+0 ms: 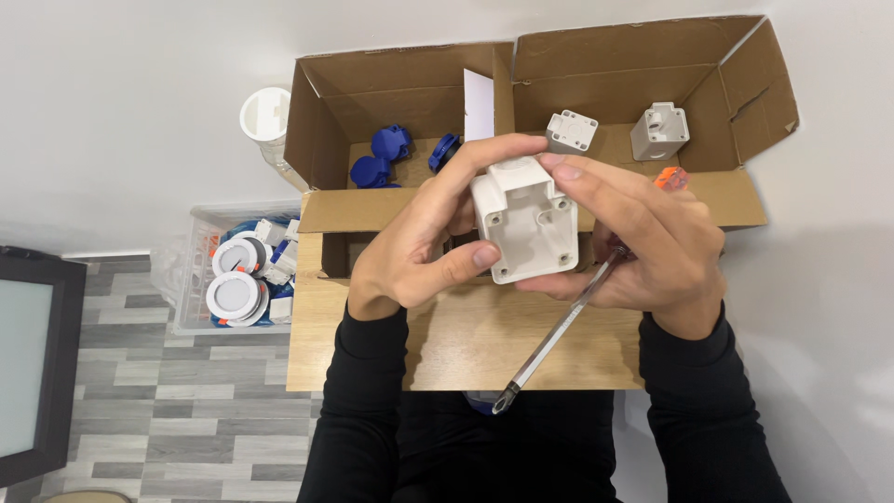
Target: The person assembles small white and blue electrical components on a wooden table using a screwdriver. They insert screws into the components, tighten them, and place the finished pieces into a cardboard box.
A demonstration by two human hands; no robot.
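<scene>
Both my hands hold a white plastic box housing (524, 219) above a cardboard box. My left hand (419, 244) grips its left side, thumb pressed on the lower front face. My right hand (652, 244) wraps the right side, index finger along the top edge. That hand also carries a screwdriver (557, 333) with an orange handle tip (670, 177); the metal shaft points down-left toward my body. The housing's face shows screw holes at its corners.
A cardboard box (736, 200) has two compartments: blue plastic parts (391, 154) on the left, two white housings (659, 130) on the right. A clear bin (186, 270) with round white fittings stands at left, beside a white cylinder (265, 116). A dark screen (33, 359) sits far left.
</scene>
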